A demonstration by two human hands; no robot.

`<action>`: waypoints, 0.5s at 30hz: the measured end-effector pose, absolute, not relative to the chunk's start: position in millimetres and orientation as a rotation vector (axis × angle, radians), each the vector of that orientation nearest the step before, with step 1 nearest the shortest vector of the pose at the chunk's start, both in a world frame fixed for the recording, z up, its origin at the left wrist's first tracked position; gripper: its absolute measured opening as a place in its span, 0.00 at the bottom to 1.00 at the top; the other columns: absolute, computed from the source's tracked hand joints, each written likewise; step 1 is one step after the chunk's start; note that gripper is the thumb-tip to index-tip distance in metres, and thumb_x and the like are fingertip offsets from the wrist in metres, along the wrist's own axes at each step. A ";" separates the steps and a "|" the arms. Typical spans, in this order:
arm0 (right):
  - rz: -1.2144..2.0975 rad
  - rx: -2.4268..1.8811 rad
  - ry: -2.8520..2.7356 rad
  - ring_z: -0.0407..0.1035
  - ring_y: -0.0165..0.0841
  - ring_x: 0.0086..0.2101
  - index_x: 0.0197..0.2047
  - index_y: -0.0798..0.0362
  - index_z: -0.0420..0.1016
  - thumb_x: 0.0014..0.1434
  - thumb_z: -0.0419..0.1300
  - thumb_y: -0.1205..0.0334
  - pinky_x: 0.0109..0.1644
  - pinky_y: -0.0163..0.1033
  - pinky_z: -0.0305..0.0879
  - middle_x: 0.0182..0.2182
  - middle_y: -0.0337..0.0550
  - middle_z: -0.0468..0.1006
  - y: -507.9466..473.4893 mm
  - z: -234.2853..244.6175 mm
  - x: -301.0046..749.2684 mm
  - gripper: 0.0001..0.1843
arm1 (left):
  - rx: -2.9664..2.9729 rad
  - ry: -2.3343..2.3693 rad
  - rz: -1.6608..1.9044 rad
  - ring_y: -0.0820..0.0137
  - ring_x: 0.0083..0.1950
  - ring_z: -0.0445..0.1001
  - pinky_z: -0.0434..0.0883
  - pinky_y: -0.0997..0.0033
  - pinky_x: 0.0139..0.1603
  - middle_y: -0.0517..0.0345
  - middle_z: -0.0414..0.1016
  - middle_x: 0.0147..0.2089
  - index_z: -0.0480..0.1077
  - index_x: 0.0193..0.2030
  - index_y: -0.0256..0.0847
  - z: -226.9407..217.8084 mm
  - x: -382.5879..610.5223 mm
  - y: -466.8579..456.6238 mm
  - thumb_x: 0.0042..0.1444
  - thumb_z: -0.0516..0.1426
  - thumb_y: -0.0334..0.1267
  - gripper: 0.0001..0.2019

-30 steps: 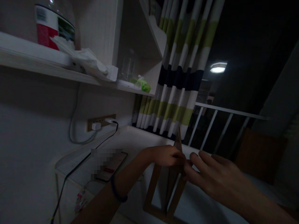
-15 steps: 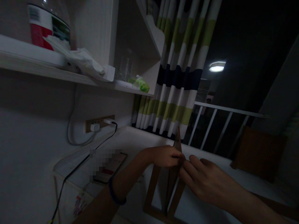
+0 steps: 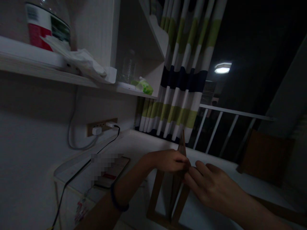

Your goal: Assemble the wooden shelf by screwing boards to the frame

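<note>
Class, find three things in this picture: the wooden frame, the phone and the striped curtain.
Wooden frame [image 3: 155,193]: head view, on its left bar.
Phone [image 3: 115,171]: head view, on its screen.
Striped curtain [image 3: 182,78]: head view, on its dark band.

head camera | on the wearer's head | faces forward and down | left hand [image 3: 170,160] and right hand [image 3: 207,184] close, low in view (curtain [image 3: 179,81] farther back)

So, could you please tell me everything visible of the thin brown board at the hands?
The thin brown board looks wooden. It appears upright, seen almost edge-on, its top tip rising beyond the left hand, its lower part showing across the opening of the brown frame. The left hand seems to pinch it; the right hand is close beside, contact unclear.
</note>
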State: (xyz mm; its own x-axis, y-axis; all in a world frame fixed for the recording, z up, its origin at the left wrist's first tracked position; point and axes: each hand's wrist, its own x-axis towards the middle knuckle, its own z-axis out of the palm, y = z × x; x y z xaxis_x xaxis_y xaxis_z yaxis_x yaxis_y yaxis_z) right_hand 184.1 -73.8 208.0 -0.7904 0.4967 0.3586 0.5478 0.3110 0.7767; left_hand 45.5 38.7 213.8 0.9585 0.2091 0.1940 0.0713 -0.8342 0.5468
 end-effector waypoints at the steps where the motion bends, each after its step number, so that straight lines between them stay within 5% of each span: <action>1: -1.513 -1.004 -2.491 0.59 0.33 0.25 0.28 0.53 0.63 0.48 0.56 0.68 0.24 0.38 0.50 0.23 0.37 0.65 -73.5 207.0 184.3 0.04 | 2.547 0.194 0.329 0.82 0.26 0.61 0.58 0.85 0.27 0.67 0.60 0.23 0.65 0.26 0.33 213.7 45.5 38.8 0.54 0.48 0.25 0.08; 15: -1.535 -1.077 -2.348 0.57 0.32 0.24 0.27 0.51 0.60 0.51 0.52 0.68 0.25 0.38 0.47 0.21 0.36 0.64 -75.9 196.8 184.7 0.04 | 2.540 0.188 0.311 0.81 0.26 0.60 0.58 0.84 0.28 0.67 0.60 0.22 0.65 0.25 0.35 215.4 45.2 38.4 0.56 0.48 0.29 0.10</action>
State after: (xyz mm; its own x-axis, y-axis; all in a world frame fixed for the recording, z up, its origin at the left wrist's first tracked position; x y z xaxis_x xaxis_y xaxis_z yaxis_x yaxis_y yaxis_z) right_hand 184.7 -75.9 196.8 -0.7350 0.4878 0.4710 0.6272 0.2250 0.7456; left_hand 45.2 38.4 215.4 0.9632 0.1990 0.1806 0.0672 -0.8289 0.5553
